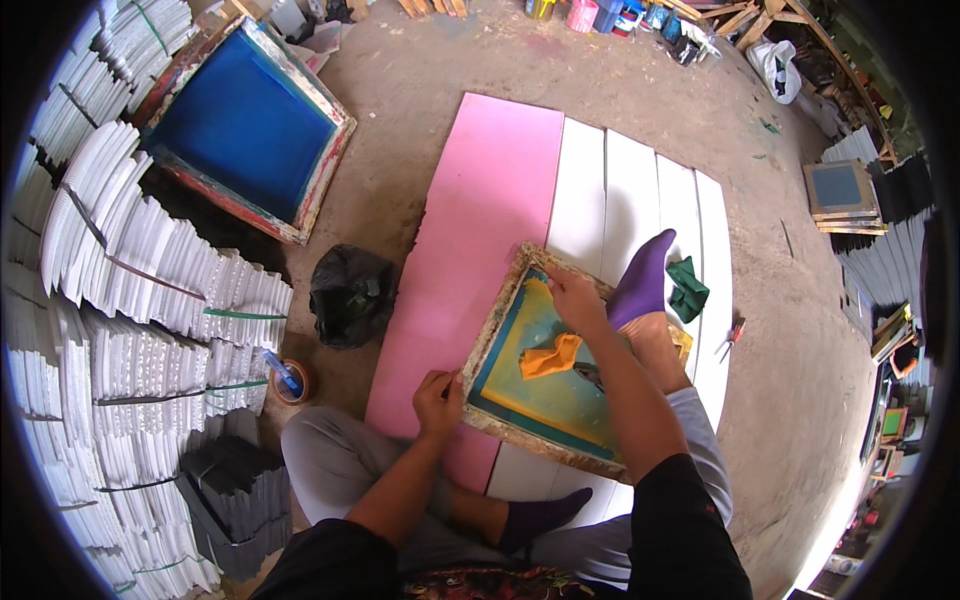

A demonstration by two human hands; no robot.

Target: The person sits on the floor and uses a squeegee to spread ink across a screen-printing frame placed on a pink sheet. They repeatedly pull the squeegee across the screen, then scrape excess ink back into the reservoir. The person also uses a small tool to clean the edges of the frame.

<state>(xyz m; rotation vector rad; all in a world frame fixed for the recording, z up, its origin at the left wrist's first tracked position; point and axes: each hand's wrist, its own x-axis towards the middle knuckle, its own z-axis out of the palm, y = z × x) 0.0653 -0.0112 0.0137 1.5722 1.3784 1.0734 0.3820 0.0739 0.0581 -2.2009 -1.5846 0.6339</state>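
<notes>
Weathered wood, smeared yellow and teal, makes up the printing frame (545, 365) that lies tilted across the pink board (470, 250) and the white boards (640, 200) on the floor, roughly at picture centre. Its long axis runs from about 11 o'clock down to 5 o'clock; the far corner, near the person's purple-socked foot (643, 280), points toward 12, and the near edge faces the person's lap.

The left hand (438, 400) is closed on the frame's near left corner, fingers curled over the wooden edge. The right hand (575, 300) rests flat on the far rail with fingers spread loosely, holding nothing that I can make out. An orange rag (550, 355) lies crumpled on the mesh between the two hands, and a green cloth (688, 288) sits at 3 o'clock of the foot, on the white boards.

Risks, as I judge them: the frame is held by one corner only, so a push from the right hand could pivot it and drag wet colour over the pink board. The foot pressing near the far rail could skid it too. The rag, left loose on the mesh, may smear ink where it is not wanted. A small paint pot (290, 380) stands at 9 o'clock, well apart, beside a black bag (350, 295).
</notes>
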